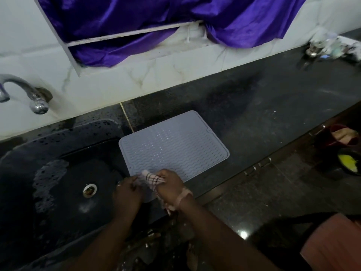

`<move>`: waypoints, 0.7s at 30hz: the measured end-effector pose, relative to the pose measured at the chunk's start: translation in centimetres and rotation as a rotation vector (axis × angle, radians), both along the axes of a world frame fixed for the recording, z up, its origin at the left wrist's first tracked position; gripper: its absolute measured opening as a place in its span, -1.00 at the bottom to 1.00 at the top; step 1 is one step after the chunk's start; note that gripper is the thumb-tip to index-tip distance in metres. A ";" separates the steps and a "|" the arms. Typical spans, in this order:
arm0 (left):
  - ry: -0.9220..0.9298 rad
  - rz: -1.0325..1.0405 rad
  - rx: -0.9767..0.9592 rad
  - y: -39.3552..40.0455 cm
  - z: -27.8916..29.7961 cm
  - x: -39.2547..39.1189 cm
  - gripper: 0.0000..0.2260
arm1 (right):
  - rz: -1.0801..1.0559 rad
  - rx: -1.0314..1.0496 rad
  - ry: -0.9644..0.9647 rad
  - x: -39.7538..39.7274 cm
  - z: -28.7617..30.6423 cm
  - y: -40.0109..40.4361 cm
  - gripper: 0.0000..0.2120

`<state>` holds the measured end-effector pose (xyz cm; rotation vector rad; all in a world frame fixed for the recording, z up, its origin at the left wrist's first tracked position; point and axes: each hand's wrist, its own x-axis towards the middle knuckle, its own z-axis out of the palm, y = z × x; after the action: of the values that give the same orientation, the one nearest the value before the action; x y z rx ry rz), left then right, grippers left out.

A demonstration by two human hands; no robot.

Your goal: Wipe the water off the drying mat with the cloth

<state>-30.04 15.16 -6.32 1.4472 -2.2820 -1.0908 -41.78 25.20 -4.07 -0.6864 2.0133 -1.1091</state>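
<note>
A pale grey ribbed drying mat (175,145) lies on the dark stone counter, just right of the sink. A light cloth with dark stripes (150,178) is bunched over the mat's near left corner. My left hand (127,194) grips its left end and my right hand (170,187) grips its right end. The tail of the cloth hangs down past my right wrist over the counter edge. The mat's near corner is hidden under my hands.
A black sink (64,184) with a metal drain (89,190) and wet patches sits at the left, with a chrome tap (29,92) above it. Purple fabric (156,22) hangs on the tiled wall. Small items (330,47) stand at the counter's far right.
</note>
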 end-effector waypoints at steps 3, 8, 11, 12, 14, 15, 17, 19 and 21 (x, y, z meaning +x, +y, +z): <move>0.496 0.157 0.690 2.2 2.6 -1.3 -0.74 | -0.171 -0.124 -0.350 -2.1 1.1 1.6 -0.71; 0.501 0.187 1.013 4.1 3.4 -4.3 -0.74 | -0.241 -0.152 -0.044 -1.2 0.0 3.9 -0.50; 0.480 0.177 1.108 4.5 4.7 -5.7 -0.74 | -0.091 -0.003 0.371 -1.0 -0.6 5.1 -0.29; 0.487 0.172 1.148 4.8 5.1 -6.3 -0.71 | -0.071 0.065 0.429 -1.5 -0.7 5.6 -0.21; 0.523 0.166 1.272 5.4 5.5 -7.2 -0.69 | -0.098 0.137 0.398 -2.9 -0.3 6.4 -0.14; 0.532 0.154 1.323 5.8 5.5 -7.7 -0.69 | -0.123 0.124 0.343 -3.6 -0.1 6.9 -0.16; 0.531 0.112 1.390 6.7 5.1 -8.6 -0.65 | -0.175 0.014 0.220 -5.0 -0.7 7.9 -0.32; 0.445 -0.022 1.386 7.6 4.7 -9.8 -0.63 | -0.304 -0.108 0.117 -6.3 -1.4 9.1 -0.59; 0.250 -0.235 1.116 8.4 4.7 -11.2 -0.66 | -0.445 -0.069 0.143 -8.3 -1.2 10.5 -0.75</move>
<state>-41.23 23.57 -1.64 1.1578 -1.6779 -2.6853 -50.06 35.65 -5.28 -0.3644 2.3286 -1.4216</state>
